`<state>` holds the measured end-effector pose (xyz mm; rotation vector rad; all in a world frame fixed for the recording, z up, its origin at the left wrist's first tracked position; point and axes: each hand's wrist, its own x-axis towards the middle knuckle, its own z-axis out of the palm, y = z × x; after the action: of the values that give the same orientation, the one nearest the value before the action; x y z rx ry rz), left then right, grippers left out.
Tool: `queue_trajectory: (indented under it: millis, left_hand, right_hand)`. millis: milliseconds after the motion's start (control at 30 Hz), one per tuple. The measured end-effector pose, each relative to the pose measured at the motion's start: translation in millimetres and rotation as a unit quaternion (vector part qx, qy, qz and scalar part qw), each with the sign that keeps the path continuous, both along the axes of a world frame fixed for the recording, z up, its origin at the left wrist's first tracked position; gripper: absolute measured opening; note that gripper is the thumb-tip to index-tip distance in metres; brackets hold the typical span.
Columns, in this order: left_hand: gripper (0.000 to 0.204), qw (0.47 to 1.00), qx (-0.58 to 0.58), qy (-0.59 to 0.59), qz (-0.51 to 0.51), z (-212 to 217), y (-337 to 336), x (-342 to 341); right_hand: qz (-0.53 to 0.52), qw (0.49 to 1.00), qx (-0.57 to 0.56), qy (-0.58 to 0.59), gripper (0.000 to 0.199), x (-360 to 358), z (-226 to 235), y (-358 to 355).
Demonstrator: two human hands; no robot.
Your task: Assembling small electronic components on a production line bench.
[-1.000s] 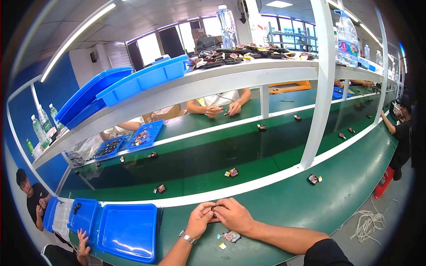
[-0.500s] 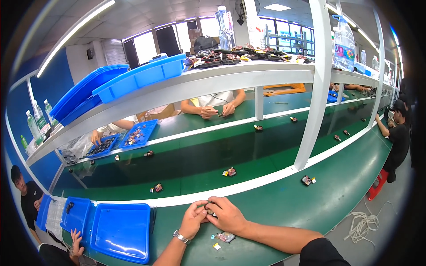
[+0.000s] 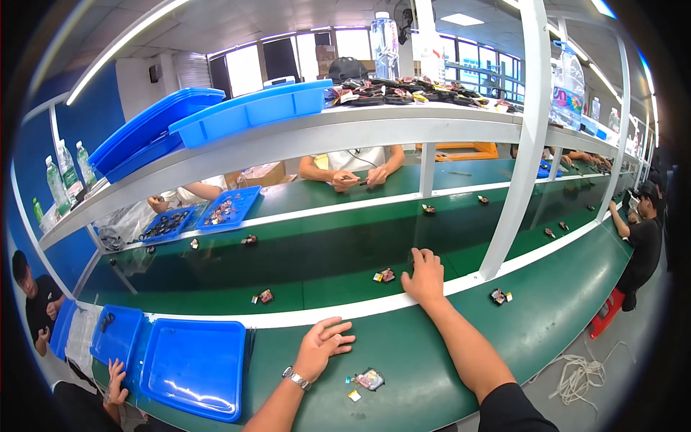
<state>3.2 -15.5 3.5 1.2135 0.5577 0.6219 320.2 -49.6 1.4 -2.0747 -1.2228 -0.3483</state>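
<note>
Green bench top [image 3: 547, 317] carries a small multicoloured part [image 3: 369, 379] lying loose, just on the near side of the left hand [image 3: 322, 347], which rests flat with fingers spread and holds nothing. Beyond that part, the right hand [image 3: 425, 276] reaches over the white edge strip [image 3: 317, 314] onto the dark conveyor belt [image 3: 317, 252], fingers apart, just beside another small part [image 3: 384, 275], not gripping it. Left of the first part sits a blue tray [image 3: 193, 367].
</note>
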Motion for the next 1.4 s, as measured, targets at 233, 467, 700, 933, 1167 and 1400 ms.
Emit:
queue_trajectory:
  millis: [233,467,700,933,1167,1400]
  left_hand:
    - [0.040,1.000,0.012,0.013,-0.010,0.6,-2.7,3.3]
    - [0.038,1.000,0.020,-0.002,-0.021,0.2,1.9,3.5]
    - [0.040,0.997,-0.049,0.019,-0.065,1.6,11.2,-1.5]
    - [0.041,0.987,-0.036,0.031,-0.155,-1.5,14.9,-7.1]
    - [0.034,0.998,-0.056,-0.005,-0.018,-2.6,3.5,0.3]
    - [0.035,0.998,-0.058,-0.038,-0.012,1.9,-3.5,3.5]
  right_hand:
    - [0.017,0.998,-0.062,0.005,0.072,-32.0,-16.7,12.0]
    - [0.099,0.975,0.063,0.188,0.057,-13.8,-20.7,10.6]
    - [0.451,0.880,-0.061,0.132,0.067,-82.3,27.7,-54.1]
    - [0.497,0.845,-0.112,0.160,0.058,-108.2,33.1,-60.1]
    - [0.376,0.924,0.024,0.059,0.040,-137.2,28.7,-63.9]
    - [0.423,0.905,0.040,-0.012,0.025,-125.4,20.6,-59.9]
